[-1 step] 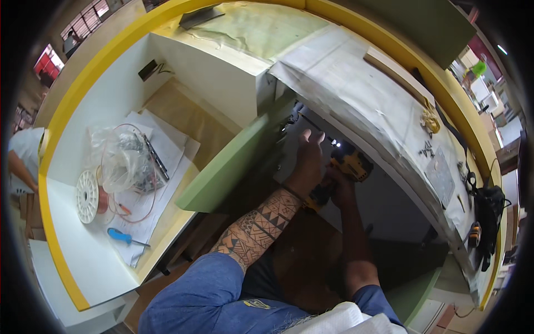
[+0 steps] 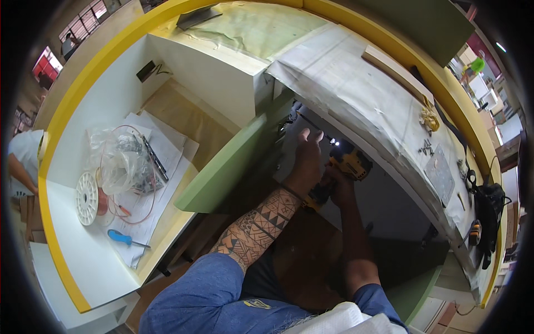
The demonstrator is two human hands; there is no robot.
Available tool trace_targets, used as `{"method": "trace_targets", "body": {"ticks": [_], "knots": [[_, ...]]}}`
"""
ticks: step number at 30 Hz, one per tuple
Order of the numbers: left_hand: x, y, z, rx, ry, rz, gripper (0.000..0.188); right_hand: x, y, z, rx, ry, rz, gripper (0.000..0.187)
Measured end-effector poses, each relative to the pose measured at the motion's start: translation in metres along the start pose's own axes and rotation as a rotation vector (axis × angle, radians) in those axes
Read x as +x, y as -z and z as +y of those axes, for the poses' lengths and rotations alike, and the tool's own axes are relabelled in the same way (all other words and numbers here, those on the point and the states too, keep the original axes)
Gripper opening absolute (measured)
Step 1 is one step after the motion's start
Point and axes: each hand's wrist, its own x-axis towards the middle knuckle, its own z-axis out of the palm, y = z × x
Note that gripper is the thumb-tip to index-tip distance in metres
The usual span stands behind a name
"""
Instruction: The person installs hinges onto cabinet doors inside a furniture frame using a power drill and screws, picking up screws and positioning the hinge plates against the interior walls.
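Your yellow and black cordless drill (image 2: 347, 162) sits in the shadowed opening beneath the paper-covered tabletop (image 2: 356, 72), its small work light shining toward the upper left. Your right hand (image 2: 336, 186) has its grip clamped on the drill's handle. Your left hand (image 2: 307, 156) is raised just beside the drill's nose, fingers spread apart and held flat toward the dark inner panel; you hold nothing in it, though whether the palm touches the panel cannot be told. Just to the left of your tattooed forearm stands a green door panel (image 2: 222, 170), swung out from the cabinet. Further left, on the white tabletop (image 2: 89, 261) with its yellow edge, a clear plastic bag (image 2: 125, 161) lies on sheets of paper; it holds small dark hardware, too blurred to sort. A thin red wire loops round the bag, with a white spool (image 2: 87, 198) beside it and a blue-handled screwdriver (image 2: 123, 238) nearer you
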Motion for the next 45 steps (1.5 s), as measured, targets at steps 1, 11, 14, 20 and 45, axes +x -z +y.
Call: {"method": "trace_targets", "body": {"ticks": [1, 11, 14, 20, 45], "knots": [[-0.001, 0.001, -0.001, 0.000, -0.034, -0.019, 0.073, -0.001, -0.004, -0.003, -0.010, -0.015, -0.012, 0.023], [-0.006, 0.011, 0.006, 0.017, -0.047, 0.003, 0.060, -0.001, -0.006, 0.004, -0.048, 0.043, 0.004, 0.026], [0.002, 0.025, -0.024, 0.281, -0.602, -0.075, 0.045, 0.001, -0.007, -0.007, -0.073, 0.063, 0.022, 0.027], [-0.052, -0.008, -0.003, 0.102, -0.926, -0.110, 0.011, -0.005, -0.004, -0.005, 0.040, 0.086, -0.117, 0.028], [-0.181, -0.110, 0.127, 1.041, -1.142, -0.395, 0.012, -0.222, 0.044, 0.028, 0.216, 0.109, 0.178, 0.029]]}}
